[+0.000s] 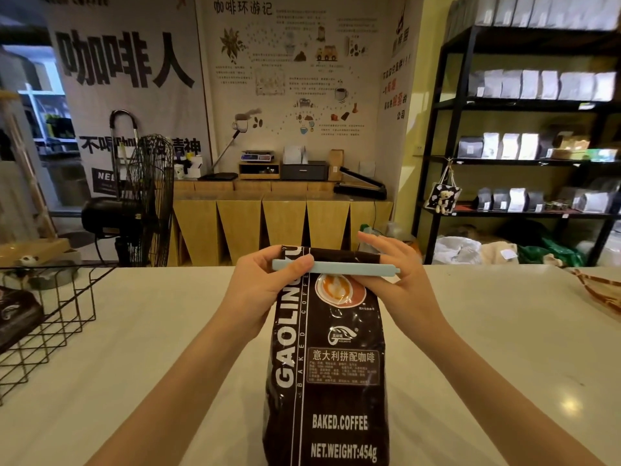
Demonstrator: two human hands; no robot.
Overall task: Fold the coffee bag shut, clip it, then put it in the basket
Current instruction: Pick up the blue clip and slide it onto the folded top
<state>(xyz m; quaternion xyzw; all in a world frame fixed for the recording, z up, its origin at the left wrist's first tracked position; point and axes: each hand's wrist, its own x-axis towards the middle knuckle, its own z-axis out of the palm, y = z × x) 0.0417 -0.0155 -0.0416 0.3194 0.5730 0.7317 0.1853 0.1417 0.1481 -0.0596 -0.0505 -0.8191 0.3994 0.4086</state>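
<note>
Bag (327, 358) upright on table (487, 331), top folded. Left hand (258, 290) pinches clip (336, 268) across the fold; right hand (400, 280) grasps its other end. Basket (50, 317) well left of bag

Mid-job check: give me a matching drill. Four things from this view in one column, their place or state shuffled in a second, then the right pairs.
Things:
1. coffee bag
2. clip
3. wire basket
4. left hand

Places or states:
A. at the table's left edge, a dark bag already inside
B. lies across the folded top of the bag
C. stands upright on the white table
D. thumb presses one end of the clip

Pairs: 1-C, 2-B, 3-A, 4-D
</note>
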